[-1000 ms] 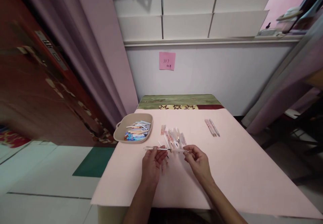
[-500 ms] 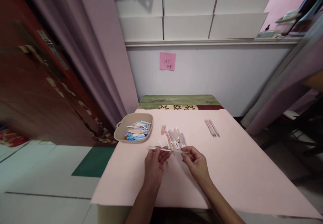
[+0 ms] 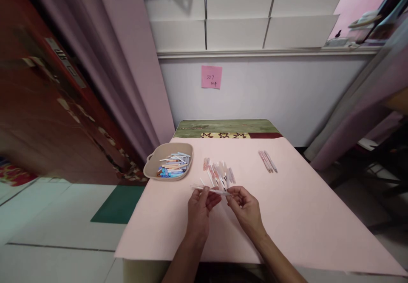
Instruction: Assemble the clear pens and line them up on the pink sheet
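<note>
Low over the pink-covered table, my left hand [image 3: 201,202] pinches a thin white pen refill that sticks out to the left of its fingers. My right hand [image 3: 244,200] holds a translucent pen barrel [image 3: 221,192] by its right end. The refill and the barrel meet between the hands, roughly in line. Just beyond the fingers lies a loose pile of pen parts [image 3: 219,173], with white refills and pinkish barrels. Three pens [image 3: 267,162] lie side by side farther right.
A beige basket [image 3: 148,170] of blue, white and orange pen parts stands at the left of the table [image 3: 296,215]. A pink note [image 3: 211,77] is stuck on the wall behind. A green patterned board [image 3: 223,125] shows at the table's far edge.
My left hand has moved right toward my right hand. The refill has gone at least partly into the barrel, and less of it shows between the hands.
</note>
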`<state>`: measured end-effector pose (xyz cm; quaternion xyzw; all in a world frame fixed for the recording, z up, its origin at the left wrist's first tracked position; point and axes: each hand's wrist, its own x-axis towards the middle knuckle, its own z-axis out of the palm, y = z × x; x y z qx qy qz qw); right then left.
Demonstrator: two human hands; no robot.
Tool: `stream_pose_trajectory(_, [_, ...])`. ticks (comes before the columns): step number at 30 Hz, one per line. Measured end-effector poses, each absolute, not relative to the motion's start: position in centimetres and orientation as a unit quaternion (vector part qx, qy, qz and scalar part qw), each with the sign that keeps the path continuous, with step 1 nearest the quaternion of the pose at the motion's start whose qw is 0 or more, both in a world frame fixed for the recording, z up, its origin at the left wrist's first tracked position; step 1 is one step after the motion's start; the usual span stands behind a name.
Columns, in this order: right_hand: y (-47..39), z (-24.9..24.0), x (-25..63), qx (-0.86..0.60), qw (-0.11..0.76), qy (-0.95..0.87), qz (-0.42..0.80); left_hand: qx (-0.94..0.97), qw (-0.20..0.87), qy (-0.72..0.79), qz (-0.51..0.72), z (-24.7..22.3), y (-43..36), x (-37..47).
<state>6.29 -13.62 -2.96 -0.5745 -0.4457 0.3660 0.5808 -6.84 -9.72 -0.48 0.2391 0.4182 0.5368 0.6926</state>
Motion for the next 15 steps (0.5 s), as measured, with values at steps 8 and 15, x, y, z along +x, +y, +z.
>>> stream_pose_trajectory(8, [-13.8,-3.03,6.5,-0.577,0.575,-0.451,0.364,0.251,0.697,0.407,0.535,-0.12,-10.04,-6.62])
stream_pose_trajectory(15, [-13.99,-2.35,6.82,-0.58,0.551,-0.486,0.352,0.266,0.696,0.407,0.529,-0.22,-10.07,-6.57])
